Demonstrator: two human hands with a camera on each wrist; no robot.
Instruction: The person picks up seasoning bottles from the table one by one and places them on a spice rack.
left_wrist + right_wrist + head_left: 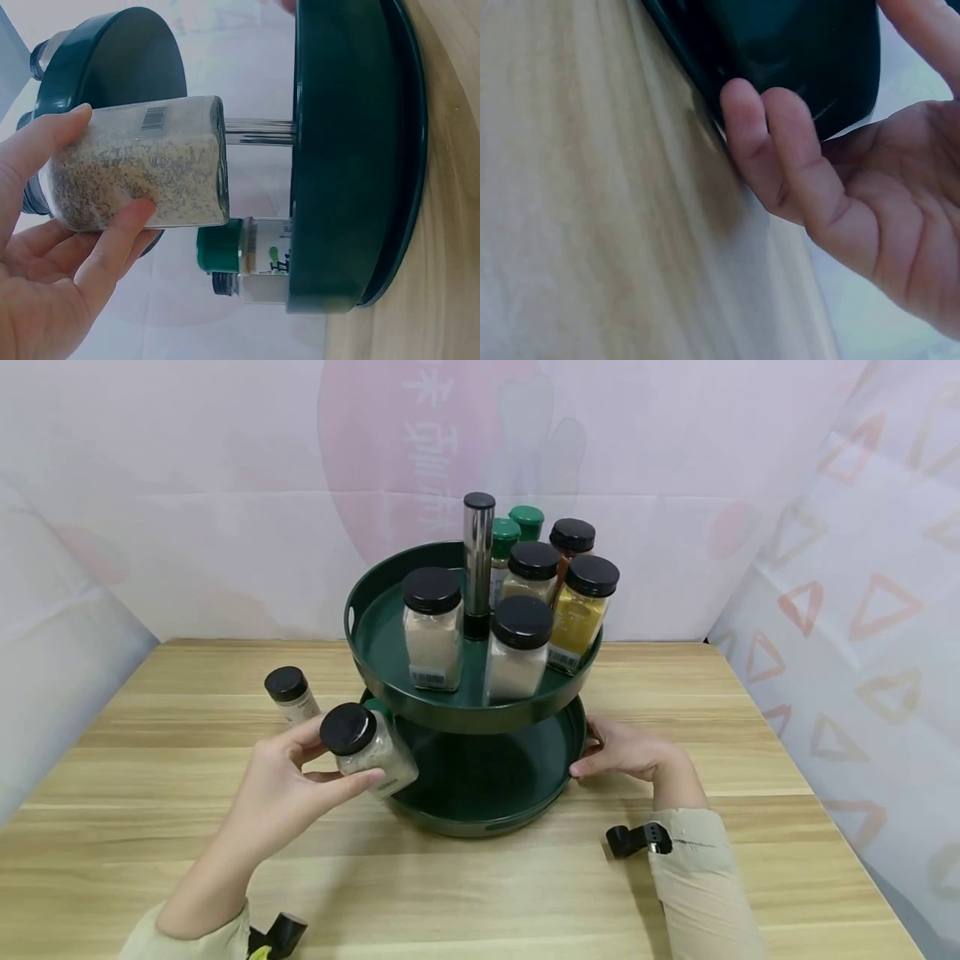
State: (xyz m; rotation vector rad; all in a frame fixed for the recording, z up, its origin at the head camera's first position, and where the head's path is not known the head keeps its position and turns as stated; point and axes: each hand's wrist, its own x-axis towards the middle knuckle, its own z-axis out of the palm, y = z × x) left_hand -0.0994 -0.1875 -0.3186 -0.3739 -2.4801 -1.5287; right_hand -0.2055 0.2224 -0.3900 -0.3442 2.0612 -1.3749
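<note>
My left hand (288,789) holds a clear spice jar (382,764) with a black lid, thumb and fingers around its sides. Pale, speckled flakes fill it. The jar is tilted, overlapping the left rim of the lower tray (487,827) of a dark green two-tier rack in the head view. My right hand (622,750) grips the right side of that tray, its curled fingers (791,124) against the outer wall. Behind the held jar, a green-lidded bottle (221,245) stands in the lower tray at the left.
On the upper tray (472,714) stand several spice jars with black or green lids, including a yellow one (577,618), around a metal post (478,552). A small black-lidded bottle (294,693) is left of the rack. The wooden table (187,735) meets printed cloth walls.
</note>
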